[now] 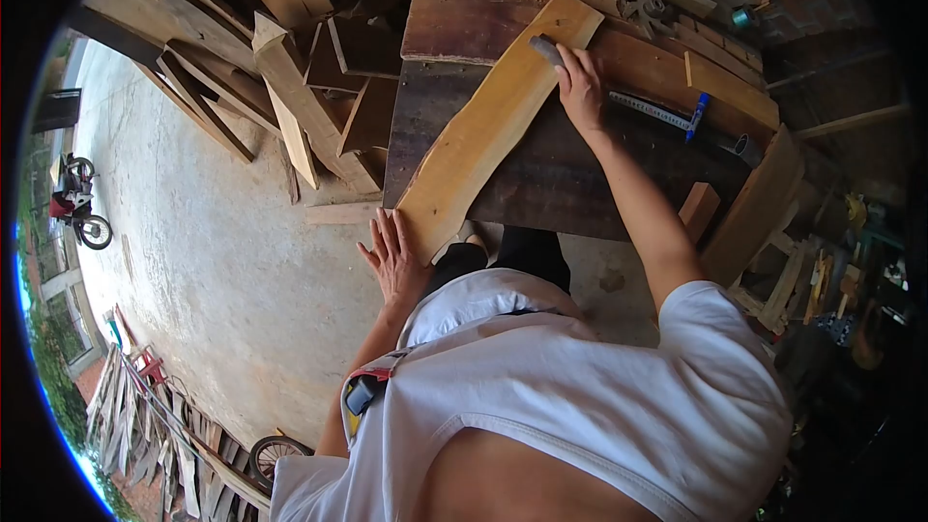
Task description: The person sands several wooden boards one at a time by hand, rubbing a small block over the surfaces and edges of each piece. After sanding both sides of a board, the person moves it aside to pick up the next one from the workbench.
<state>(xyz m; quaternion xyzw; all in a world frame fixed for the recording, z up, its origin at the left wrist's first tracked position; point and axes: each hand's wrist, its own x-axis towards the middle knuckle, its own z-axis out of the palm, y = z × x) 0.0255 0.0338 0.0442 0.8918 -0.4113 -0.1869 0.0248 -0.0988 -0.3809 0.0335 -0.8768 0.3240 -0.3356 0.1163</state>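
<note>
In the head view, one long board (488, 135) lies slantwise on the table (570, 184). Its near end goes out past the table's near edge, and its far end lies near the old reddish plank (464, 24). The left hand (394, 259) is at the near end, with fingers spread; its grip is open, and I cannot tell where the thumb is. The grip of the right hand (580, 87) is closed on a grey block (546, 48), near the far end. To the right of the board, the dark table top has some bare room, and left of the table the floor (232, 261) is widely open. I count two hands, one board, one block, one ruler (652, 111) and one motorbike (79, 203).
</note>
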